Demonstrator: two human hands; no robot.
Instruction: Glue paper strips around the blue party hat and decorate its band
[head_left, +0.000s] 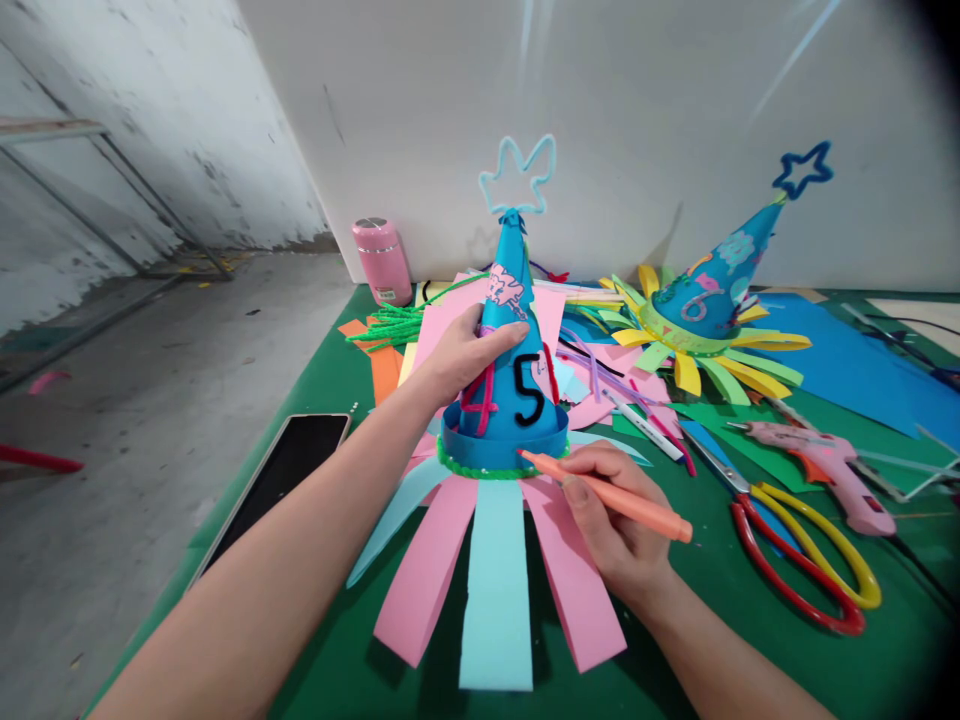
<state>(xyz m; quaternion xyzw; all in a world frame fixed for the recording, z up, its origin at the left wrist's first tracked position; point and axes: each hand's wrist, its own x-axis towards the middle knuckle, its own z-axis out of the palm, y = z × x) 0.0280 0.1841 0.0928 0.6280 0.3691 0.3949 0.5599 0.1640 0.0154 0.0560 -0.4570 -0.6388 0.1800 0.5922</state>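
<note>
Blue hat (501,412) stands upright mid-frame on the green table (330,680), a light-blue wire shape on its tip. L hand (469,350) grips the cone up near its middle, thumb across the front; R hand (622,520) holds an orange marker (641,508) pen-style, red tip at or v. near the blue band (472,448) round the base; can't tell if it's actually touching. For neat marks, I'd press lightly b/c the band is prob. thin paper & may give; best to steady the cone w/o squeezing it out of shape, & turn the hat a bit at a time rather than twist the wrist. Watch the green trim (480,472) just under the band, & don't smear fresh ink w/ the fingers. Pink & lt-blue strips (495,590) fan out toward bottom centre, R wrist close by, so they could snag or crease. Farther out: white pen (651,432) & loose paper behind R hand, scissors (742,490) right of centre, pink glue gun (832,455) beyond, possibly awkward if the elbow swings wide. Phone (300,455) by L forearm, pink bottle (382,265) upper left, 2nd hat (697,295) upper right, all off to the sides.
</note>
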